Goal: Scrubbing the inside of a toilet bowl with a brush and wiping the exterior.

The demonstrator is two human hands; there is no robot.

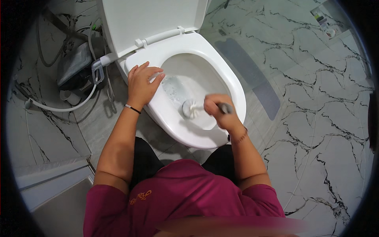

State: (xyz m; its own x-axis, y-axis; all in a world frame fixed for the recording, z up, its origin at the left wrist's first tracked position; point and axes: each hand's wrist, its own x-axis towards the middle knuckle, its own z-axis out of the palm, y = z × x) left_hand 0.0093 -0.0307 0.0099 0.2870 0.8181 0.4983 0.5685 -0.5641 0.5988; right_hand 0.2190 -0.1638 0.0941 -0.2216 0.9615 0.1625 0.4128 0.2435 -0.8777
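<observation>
My right hand [220, 111] is closed around the handle of a toilet brush [191, 109] over the front right of the toilet bowl; hand and handle are slightly blurred. The brush's white, round head is down inside the bowl, near the sudsy water [174, 89]. On the left side of the white toilet seat [165, 118] rests my left hand [144, 83], fingers spread, thumb and forefinger reaching to the inner rim. It holds nothing. Behind, the toilet lid [154, 17] stands raised.
Left of the toilet, a bidet sprayer [97, 71] hangs with its white hose [65, 109]. A dark bin-like container [74, 66] and a white cup [70, 97] sit beyond it. A glass panel with a grey strip [251, 74] and marble-patterned wall tiles [308, 124] are at right.
</observation>
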